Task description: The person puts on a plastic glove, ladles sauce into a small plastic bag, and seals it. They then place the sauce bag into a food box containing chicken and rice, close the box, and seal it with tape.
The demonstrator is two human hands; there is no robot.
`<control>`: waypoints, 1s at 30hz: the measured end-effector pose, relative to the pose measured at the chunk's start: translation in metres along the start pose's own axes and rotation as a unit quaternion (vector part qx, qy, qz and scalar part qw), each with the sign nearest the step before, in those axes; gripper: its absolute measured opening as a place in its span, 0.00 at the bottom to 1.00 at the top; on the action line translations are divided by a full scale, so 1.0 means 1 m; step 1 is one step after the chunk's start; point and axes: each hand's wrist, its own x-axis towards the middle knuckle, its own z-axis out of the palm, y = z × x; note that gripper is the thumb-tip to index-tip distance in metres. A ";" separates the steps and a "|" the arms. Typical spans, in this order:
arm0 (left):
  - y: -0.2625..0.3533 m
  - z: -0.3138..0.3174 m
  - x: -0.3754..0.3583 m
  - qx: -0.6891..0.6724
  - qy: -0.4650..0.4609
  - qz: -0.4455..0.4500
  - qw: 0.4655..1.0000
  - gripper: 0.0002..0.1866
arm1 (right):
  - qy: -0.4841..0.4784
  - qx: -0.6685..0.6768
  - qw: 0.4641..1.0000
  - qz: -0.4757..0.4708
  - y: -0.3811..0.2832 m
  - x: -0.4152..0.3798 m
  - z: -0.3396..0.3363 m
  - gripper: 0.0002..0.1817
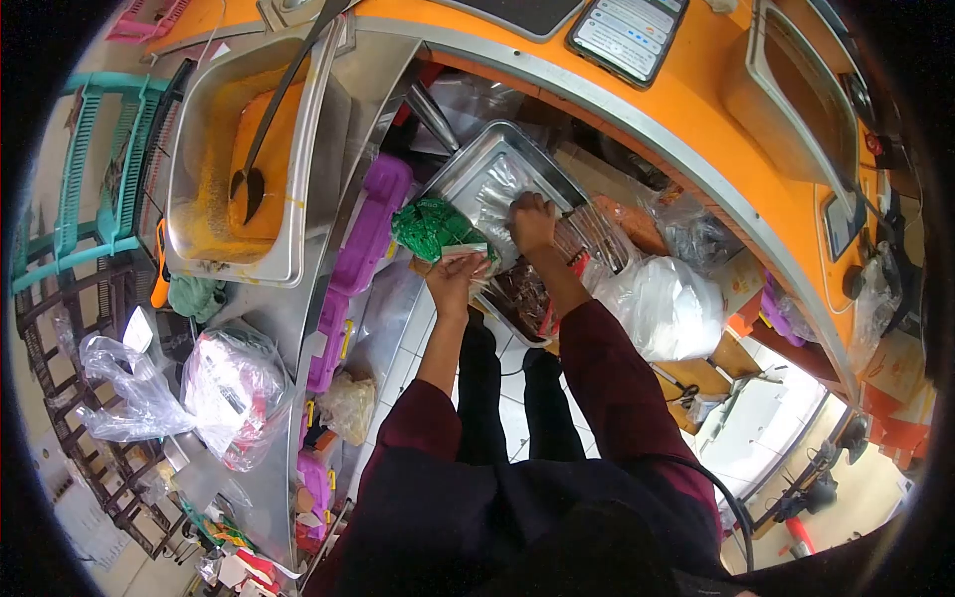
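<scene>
My left hand (458,277) pinches a small pale flat packet (466,251) at the near edge of a crumpled green plastic bag (430,225). Over the metal tray (468,164), my right hand (532,221) is closed, fingers curled down at a bundle of clear plastic sleeves (497,199). Its fingertips are hidden, and I cannot tell what they grip. Right of that hand, thin wrapped sticks (599,234) lie in rows. Dark brown packets with some red (522,294) fill the part of the tray nearest me.
A white plastic bag (662,308) bulges right of the tray. Purple plastic holders (373,224) line the left side. An orange counter edge (686,149) curves overhead, bearing a phone (629,35). At left, a steel pan (184,214) with orange sauce and a ladle (274,129) stands on metal.
</scene>
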 end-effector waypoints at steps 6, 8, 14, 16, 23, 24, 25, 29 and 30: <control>0.011 -0.010 0.004 0.066 -0.017 -0.019 0.998 0.08 | 0.000 0.016 0.999 0.041 0.005 -0.011 -0.004 0.07; 0.006 -0.011 0.006 0.075 -0.019 0.023 0.997 0.07 | 0.029 0.107 0.990 0.091 0.005 -0.018 -0.021 0.08; 0.012 0.009 -0.007 0.055 -0.055 0.077 0.994 0.06 | 0.042 0.567 0.803 0.175 0.012 -0.036 -0.032 0.03; 0.013 0.013 -0.010 -0.013 -0.072 0.061 0.995 0.11 | -0.004 0.640 0.734 0.227 -0.003 -0.046 -0.072 0.06; 0.062 0.042 -0.066 -0.144 -0.071 -0.182 0.970 0.08 | 0.059 0.720 0.665 0.189 -0.051 -0.123 -0.179 0.07; 0.066 0.045 -0.074 -0.134 -0.123 -0.227 0.957 0.09 | 0.055 0.752 0.631 0.182 -0.051 -0.135 -0.187 0.08; 0.074 0.050 -0.086 -0.118 -0.151 -0.251 0.949 0.10 | 0.081 0.689 0.699 0.174 -0.052 -0.145 -0.197 0.10; 0.111 0.088 -0.141 0.008 -0.095 -0.033 0.995 0.07 | 0.089 0.664 0.732 0.122 -0.052 -0.181 -0.290 0.12; 0.115 0.095 -0.157 0.050 -0.065 0.065 0.995 0.06 | 0.099 0.628 0.764 0.112 -0.055 -0.191 -0.317 0.13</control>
